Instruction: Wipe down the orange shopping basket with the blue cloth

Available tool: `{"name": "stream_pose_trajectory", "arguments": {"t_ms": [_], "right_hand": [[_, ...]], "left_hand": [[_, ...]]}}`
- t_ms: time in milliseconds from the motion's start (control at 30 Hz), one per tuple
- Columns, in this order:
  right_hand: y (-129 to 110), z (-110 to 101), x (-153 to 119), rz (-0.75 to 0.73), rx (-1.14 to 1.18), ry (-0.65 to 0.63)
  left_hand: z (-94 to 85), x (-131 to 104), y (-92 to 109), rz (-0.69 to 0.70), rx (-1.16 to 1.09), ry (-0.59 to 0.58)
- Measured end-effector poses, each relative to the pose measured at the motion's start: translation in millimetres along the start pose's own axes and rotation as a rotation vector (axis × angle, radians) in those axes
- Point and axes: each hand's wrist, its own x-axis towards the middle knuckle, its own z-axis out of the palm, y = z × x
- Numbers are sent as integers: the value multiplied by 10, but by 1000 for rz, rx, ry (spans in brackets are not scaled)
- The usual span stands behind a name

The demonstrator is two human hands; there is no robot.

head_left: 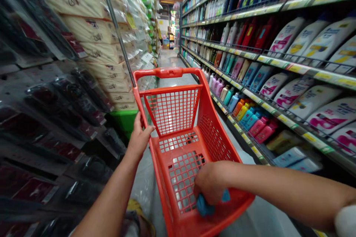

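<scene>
A red plastic shopping cart (pixel 213 144) stands in front of me, its handle at the far end. My left hand (pixel 140 137) is wrapped over the cart's left rim, with the thumb on the inner side. Down inside the basket, near its close end, my right hand (pixel 210 183) is closed around a blue cloth (pixel 205 207). Part of the blue cloth also shows to the right of the fingers. The fingertips of my right hand are hidden beneath it.
Shelves (pixel 280 118) of shampoo and lotion bottles line the right side. On the left are stacked tissue packs (pixel 97 31) and hanging dark packaged goods (pixel 69 103). A grey pole (pixel 119 33) rises from the cart's left corner. The aisle floor (pixel 174 59) runs ahead.
</scene>
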Motion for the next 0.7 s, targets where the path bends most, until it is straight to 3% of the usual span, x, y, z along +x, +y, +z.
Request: {"name": "stream_pose_trajectory", "arguments": {"t_ms": [100, 167, 267, 367, 433, 533, 700], "right_hand": [[111, -171, -614, 79, -225, 189], [244, -177, -889, 77, -164, 297], [533, -183, -964, 92, -117, 409], [897, -325, -772, 252, -128, 594], [1112, -446, -625, 341, -108, 718], [1269, -508, -481, 339, -44, 810], [1165, -281, -419, 256, 128, 904]], "left_hand": [[-81, -380, 31, -37, 207, 39], [-95, -808, 26, 110, 348, 20], [-47, -1454, -3, 306, 469, -40], [32, -1797, 19, 277, 476, -108], [68, -1832, 64, 251, 467, -126], [53, -1720, 117, 246, 448, -154], [-236, -1329, 140, 258, 438, -203]]}}
